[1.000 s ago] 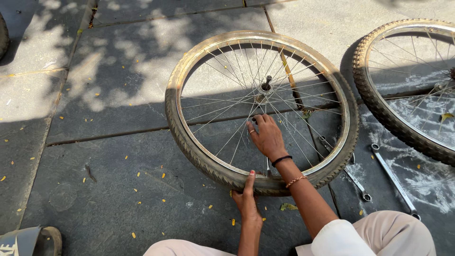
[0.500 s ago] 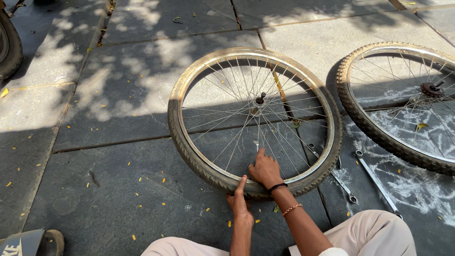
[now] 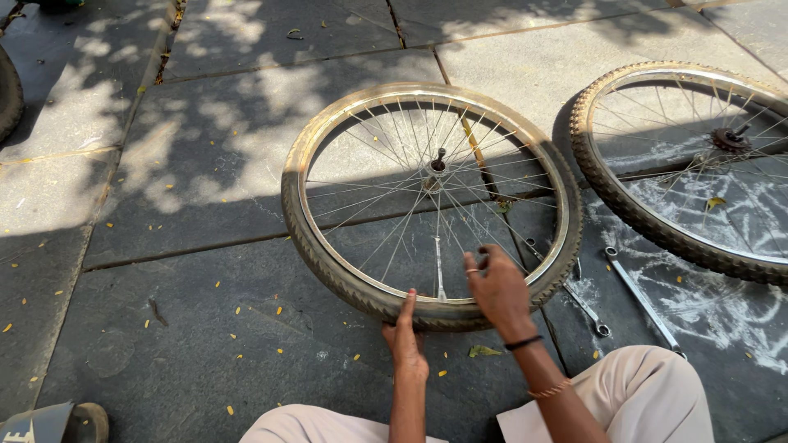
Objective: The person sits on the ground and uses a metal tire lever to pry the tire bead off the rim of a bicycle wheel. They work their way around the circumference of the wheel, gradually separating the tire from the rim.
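A spoked bicycle wheel (image 3: pixel 328 254) with a worn tan tyre lies flat on the stone paving in front of me. My left hand (image 3: pixel 404 338) rests on the tyre's near edge, fingers pressed against the rubber. Just right of it, my right hand (image 3: pixel 495 289) hovers over the near rim and spokes, fingers loosely curled and spread, holding nothing I can see. A black band and a thin bangle circle that wrist. My knees in light trousers frame the bottom of the view.
A second spoked wheel (image 3: pixel 624 205) with a knobbly tyre lies to the right. Two wrenches (image 3: pixel 640 299) (image 3: pixel 584 306) rest on the chalk-marked slab between the wheels. A dark tyre edge (image 3: pixel 8 94) shows far left, a shoe (image 3: pixel 82 422) at bottom left.
My right hand has drawn back from the spokes near the hub to the near rim. The left hand stays on the tyre's near edge. The view has shifted slightly.
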